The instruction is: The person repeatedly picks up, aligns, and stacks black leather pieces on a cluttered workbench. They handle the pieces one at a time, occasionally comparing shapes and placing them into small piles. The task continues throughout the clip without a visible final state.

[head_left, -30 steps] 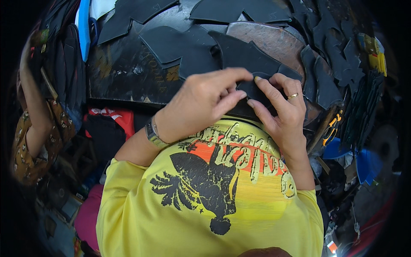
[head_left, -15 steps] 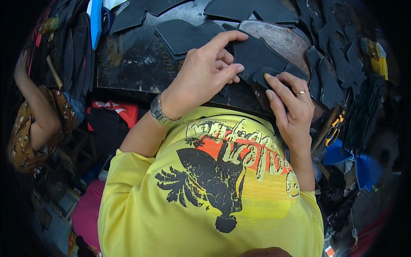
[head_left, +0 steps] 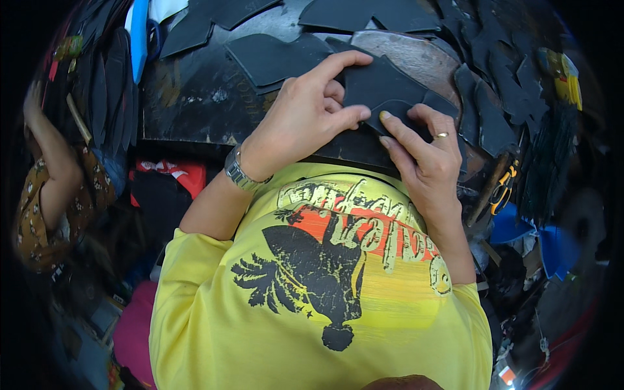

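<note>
Dark worktable [head_left: 195, 110], littered with black cut pieces [head_left: 273, 58]; more stacked at right edge. Black shaped piece [head_left: 383, 88] flat at table's near edge, over brownish patch. Left hand [head_left: 305, 117] curled, index stretched along piece's top edge, thumb pressing. Right hand [head_left: 426, 156] half open, fingertips pinning lower edge. Step, likely: aligning or pressing layers. Next probably needs steady, even pressure without slipping.
</note>
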A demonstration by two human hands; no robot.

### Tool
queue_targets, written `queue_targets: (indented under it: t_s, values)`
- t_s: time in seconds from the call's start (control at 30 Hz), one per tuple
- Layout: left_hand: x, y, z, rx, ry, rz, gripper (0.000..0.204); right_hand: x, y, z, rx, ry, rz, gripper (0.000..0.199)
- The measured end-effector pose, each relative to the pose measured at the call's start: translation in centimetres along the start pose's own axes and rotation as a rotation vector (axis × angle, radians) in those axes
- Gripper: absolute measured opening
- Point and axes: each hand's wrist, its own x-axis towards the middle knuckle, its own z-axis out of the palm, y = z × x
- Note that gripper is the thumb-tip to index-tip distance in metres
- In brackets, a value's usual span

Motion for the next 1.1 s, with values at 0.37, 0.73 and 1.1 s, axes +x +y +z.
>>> queue_targets:
  t_s: [0.37,0.73,1.1]
  values:
    - [0.1,1.5,0.6,0.209,0.048,-0.012,0.075,-1.0,-0.6,-1.7,0.08,-0.068,0.09,0.053]
    - [3.0,4.4,2.8,0.811,0.109,0.698,0.06,-1.8,9.3,-9.9,-0.355,0.095,0.392,0.066]
    - [6.1,4.3,4.4,0.692,-0.17,0.565,0.048,-1.5,12.1,-8.8,-0.012,0.512,0.298,0.034]
